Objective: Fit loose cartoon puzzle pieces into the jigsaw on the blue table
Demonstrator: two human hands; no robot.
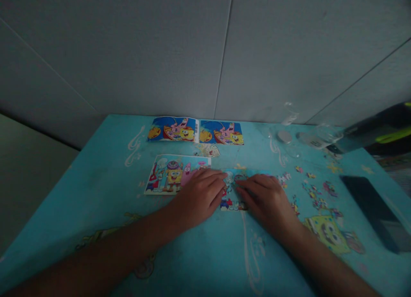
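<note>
My left hand [199, 195] and my right hand [267, 200] lie palm down on a turquoise cartoon-printed table [205, 254], fingers stretched flat and nearly touching. Between and under the fingertips sits a partly assembled small jigsaw puzzle [231, 193]. Left of my left hand lies a finished cartoon puzzle picture [167, 174], and the hand's edge overlaps its right side. Neither hand grips anything that I can see.
Two blue cartoon cards [195, 132] lie side by side at the far edge. Several loose puzzle pieces [316, 192] are scattered to the right. A dark flat object [372, 205], clear plastic containers [308, 136] and a round lid [284, 136] stand at the right. A grey wall rises behind.
</note>
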